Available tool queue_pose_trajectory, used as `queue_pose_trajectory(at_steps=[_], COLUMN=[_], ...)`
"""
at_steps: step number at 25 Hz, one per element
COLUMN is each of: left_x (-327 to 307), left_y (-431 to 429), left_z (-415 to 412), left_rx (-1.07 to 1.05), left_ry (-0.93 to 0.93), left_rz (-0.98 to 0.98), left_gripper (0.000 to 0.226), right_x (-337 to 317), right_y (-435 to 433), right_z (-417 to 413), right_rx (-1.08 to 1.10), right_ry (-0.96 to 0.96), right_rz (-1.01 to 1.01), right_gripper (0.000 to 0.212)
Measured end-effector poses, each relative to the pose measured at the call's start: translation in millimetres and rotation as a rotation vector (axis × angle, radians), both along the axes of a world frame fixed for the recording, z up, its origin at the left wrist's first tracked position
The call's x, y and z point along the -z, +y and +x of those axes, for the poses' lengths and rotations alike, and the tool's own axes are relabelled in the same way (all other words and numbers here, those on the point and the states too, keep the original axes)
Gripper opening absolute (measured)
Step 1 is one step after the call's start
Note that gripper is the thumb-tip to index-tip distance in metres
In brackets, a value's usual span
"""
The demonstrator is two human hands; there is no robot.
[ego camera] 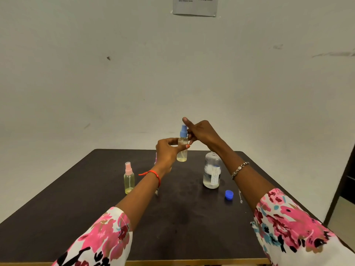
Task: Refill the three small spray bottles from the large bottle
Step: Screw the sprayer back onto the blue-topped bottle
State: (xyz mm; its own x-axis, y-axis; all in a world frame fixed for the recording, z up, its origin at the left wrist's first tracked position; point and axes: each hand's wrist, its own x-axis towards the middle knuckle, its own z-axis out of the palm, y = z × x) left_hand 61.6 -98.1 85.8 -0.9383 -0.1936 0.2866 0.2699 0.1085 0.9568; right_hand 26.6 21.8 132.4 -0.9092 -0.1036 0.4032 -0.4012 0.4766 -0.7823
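I see both hands raised above the far middle of the dark table (80,223). The left hand (167,154) grasps the blue-top bottle (182,148) around its clear body, thumb across the front, holding it upright in the air with pale liquid in it. The right hand (201,132) is at the blue sprayer head, fingers curled against the collar and the index finger stretched up past the top; I take it as grasping the sprayer, though the contact itself is partly hidden. The pink-top bottle (129,179) stands upright on the table to the left, well apart from the hands, holding yellowish liquid. Behind the left hand I can make out only a pink sliver (155,157) at its far left edge; I cannot tell what it belongs to. The large bottle (211,172) stands upright to the right, under the right forearm, uncapped, clear liquid in its lower part and a label on its side. Its blue cap (229,194) lies on the table just near and right of it, apart from the bottle. A red thread (153,174) circles the left wrist and a bracelet (239,168) the right; both sleeves (288,223) are floral. A printed sheet (195,5) is on the far wall, text too small to read.
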Motion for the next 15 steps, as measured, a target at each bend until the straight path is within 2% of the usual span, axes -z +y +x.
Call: queue_pose_trajectory(at_steps=[5, 8, 9, 11, 15], left_x=[-0.8, -1.2, -1.3, -0.9, -0.8], left_y=[-0.1, 0.3, 0.4, 0.9, 1.6], left_z=[-0.2, -1.0, -1.2, -1.3, 0.5], left_rx=[-0.013, -0.005, -0.001, 0.003, 0.011], left_ry=[-0.011, -0.016, -0.018, -0.018, -0.001], left_rz=[0.015, 0.018, 0.017, 0.012, 0.007], left_gripper=[0.048, 0.048, 0.048, 0.046, 0.046], right_x=[0.2, 0.5, 0.2, -0.1, 0.9], right_y=[4.7, 6.2, 6.4, 5.7, 4.2], right_z=[-0.2, -1.8, -2.0, -1.3, 0.0], right_rx=[0.000, -0.071, -0.126, -0.209, -0.124], right_ry=[0.001, -0.011, -0.012, 0.009, 0.079], right_rz=[-0.125, -0.160, -0.149, -0.094, -0.007], right_gripper=[0.054, 0.035, 0.026, 0.027, 0.026])
